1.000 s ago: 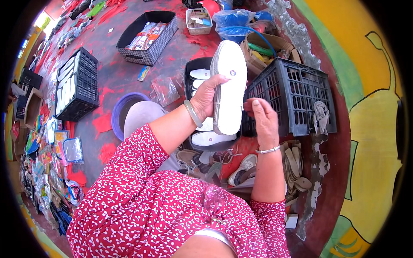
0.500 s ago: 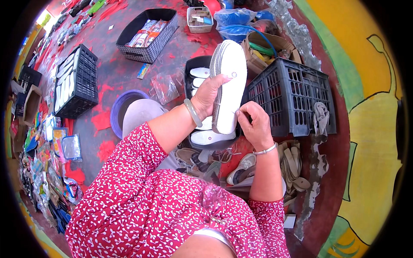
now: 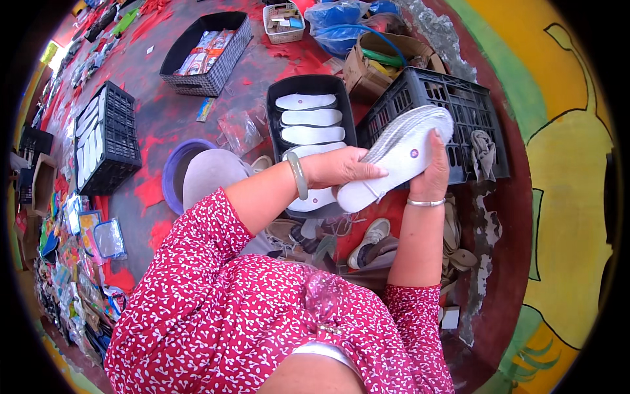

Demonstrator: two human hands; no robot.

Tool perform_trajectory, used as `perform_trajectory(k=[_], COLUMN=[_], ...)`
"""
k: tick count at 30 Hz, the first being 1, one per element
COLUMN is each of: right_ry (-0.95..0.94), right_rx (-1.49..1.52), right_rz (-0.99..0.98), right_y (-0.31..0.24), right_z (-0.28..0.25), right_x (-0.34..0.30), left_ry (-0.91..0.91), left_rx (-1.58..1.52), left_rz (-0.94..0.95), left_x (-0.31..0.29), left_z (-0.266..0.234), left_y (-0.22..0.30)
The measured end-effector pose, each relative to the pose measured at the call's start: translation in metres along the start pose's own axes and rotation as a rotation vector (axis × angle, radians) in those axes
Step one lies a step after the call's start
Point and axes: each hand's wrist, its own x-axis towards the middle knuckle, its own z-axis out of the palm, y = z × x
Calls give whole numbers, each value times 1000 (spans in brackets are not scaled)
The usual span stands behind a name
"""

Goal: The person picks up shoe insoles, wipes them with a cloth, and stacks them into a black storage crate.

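Note:
Between both hands is a stack of white insoles with grey layered edges, tilted up to the right. A small round mark shows on the top one, and a thin white strip lies across its lower end. My left hand grips the stack's left edge, thumb on top. On the far right side my right hand closes round the other end, its fingers mostly hidden beneath. Below and to the left, a dark bin holds several more white insoles laid in a row.
A dark plastic crate stands at the right with a grey cloth hanging on it, beside a cardboard box. At left are another crate of insoles and a purple tub. A checked bin holds packets. Shoes lie below.
The insole stack has swung from upright to a slant and moved right. My right hand has gone from pinching its lower edge to gripping its upper right end.

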Motion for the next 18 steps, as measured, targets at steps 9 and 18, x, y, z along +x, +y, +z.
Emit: perform_trajectory(k=[9, 18], right_ry=[137, 279], right_rx=[95, 49], right_rz=[-224, -267], right_y=[-48, 2], right_z=[-19, 0], right_x=[1, -3], left_ry=[69, 748], left_rx=[361, 1516], left_rz=[229, 518], left_x=[2, 14], left_z=[7, 31], left_y=[-8, 1])
